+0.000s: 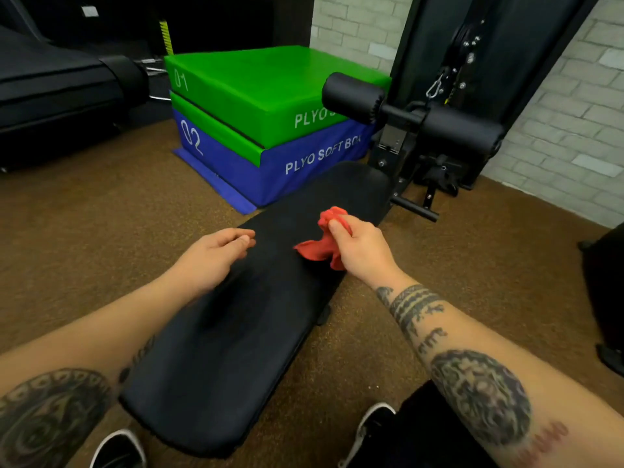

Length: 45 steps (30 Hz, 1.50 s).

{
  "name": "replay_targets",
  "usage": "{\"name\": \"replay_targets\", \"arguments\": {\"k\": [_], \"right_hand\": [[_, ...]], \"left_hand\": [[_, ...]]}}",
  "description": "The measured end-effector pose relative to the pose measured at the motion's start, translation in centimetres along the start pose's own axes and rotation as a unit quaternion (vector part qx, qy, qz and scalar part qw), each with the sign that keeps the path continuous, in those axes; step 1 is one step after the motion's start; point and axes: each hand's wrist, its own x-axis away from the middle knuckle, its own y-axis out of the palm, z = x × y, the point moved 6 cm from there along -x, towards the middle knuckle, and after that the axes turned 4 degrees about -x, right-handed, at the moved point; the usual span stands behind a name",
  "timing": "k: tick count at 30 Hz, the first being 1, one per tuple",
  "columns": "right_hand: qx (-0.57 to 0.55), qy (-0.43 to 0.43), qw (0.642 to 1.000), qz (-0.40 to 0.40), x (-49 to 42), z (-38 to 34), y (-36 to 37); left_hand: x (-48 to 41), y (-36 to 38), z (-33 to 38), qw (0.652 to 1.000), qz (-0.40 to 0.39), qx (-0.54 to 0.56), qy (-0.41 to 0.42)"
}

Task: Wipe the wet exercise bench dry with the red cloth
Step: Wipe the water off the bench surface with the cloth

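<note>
A long black padded exercise bench (236, 349) runs from the bottom centre up to the right, ending at two black foam rollers (354, 96). My right hand (361, 248) grips a crumpled red cloth (319, 246) over the bench's upper half; the cloth's lower edge hangs down to the pad or just above it. My left hand (216, 253) hovers over the bench's left edge with loosely curled fingers, holding nothing. A darker patch shows on the pad below the left hand.
Stacked green and blue soft plyo boxes (256, 130) stand just beyond the bench on the left. A black cable machine frame (472, 62) rises behind the rollers against a white brick wall. Dark equipment sits at the far left. Brown floor surrounds the bench; my shoes (118, 447) show below.
</note>
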Motion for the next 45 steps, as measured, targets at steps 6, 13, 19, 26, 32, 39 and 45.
{"name": "replay_targets", "arguments": {"k": [6,13,19,26,32,39,45], "right_hand": [[0.125,-0.138,0.968,-0.167,4.7,2.1,6.9],[-0.320,0.011,0.908,-0.269,10.4,-1.1,8.7],[-0.558,0.140,0.812,-0.099,3.1,-1.4,4.4],[-0.570,0.249,0.781,-0.055,-4.2,3.2,1.5],[-0.514,0.207,0.827,0.095,-9.9,8.2,0.8],[-0.427,0.186,0.851,0.245,-9.8,10.3,-0.9],[-0.428,0.248,0.820,0.288,-5.7,9.2,-2.2]], "left_hand": [[-1.9,2.3,0.3,0.998,0.026,-0.053,0.022],[-3.3,4.8,1.5,0.998,-0.050,0.023,-0.015],[-5.4,6.7,2.4,0.911,-0.210,0.323,-0.145],[-12.8,9.0,4.1,0.937,-0.221,0.258,-0.082],[-21.5,10.1,6.5,0.954,-0.158,0.253,-0.032],[-24.3,11.0,7.5,0.954,-0.172,0.246,-0.011],[-21.0,11.9,9.7,0.966,-0.203,0.136,-0.081]]}}
